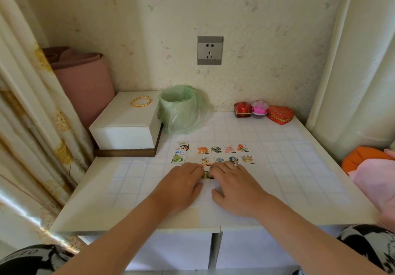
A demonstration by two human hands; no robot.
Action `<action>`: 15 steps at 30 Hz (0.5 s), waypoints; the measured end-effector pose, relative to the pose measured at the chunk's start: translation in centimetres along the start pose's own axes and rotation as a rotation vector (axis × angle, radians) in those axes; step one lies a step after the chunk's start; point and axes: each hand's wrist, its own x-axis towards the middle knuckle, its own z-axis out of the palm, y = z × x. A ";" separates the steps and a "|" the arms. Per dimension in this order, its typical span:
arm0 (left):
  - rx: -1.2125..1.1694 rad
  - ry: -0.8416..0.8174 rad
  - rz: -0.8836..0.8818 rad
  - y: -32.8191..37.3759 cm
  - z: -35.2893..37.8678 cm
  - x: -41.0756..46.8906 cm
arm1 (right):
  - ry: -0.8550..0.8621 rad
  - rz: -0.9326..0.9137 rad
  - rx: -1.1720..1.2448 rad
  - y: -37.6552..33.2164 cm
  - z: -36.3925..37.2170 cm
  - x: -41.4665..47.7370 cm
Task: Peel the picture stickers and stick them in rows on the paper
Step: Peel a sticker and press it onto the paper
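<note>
A white paper with a blue grid [277, 168] lies on the white table. Two rows of picture stickers are stuck on it: an upper row [223, 149] and a lower row [232, 159]. A small stack of loose stickers [180, 154] lies left of the rows. A green sticker [207, 174] sits below the lower row, mostly hidden between my hands. My left hand [181, 184] and my right hand [234, 186] lie palm down on the paper, their fingertips pressing on this sticker from either side.
A white box [126, 123] with a gold bangle on it stands at the back left. Beside it is a bin with a green bag [181, 108]. Small red and pink boxes [263, 111] line the back wall. Pink and orange fabric [372, 168] lies at the right edge.
</note>
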 end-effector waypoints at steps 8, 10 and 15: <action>0.087 0.025 0.045 0.4 -0.3 0.6 | 0.165 0.259 0.457 1.4 0.5 3.9; 0.086 0.034 0.050 0.4 -0.2 0.5 | 0.148 0.335 0.489 1.5 0.3 4.6; 0.055 0.027 0.045 0.1 -0.1 0.4 | 0.079 0.430 0.508 1.6 0.3 5.5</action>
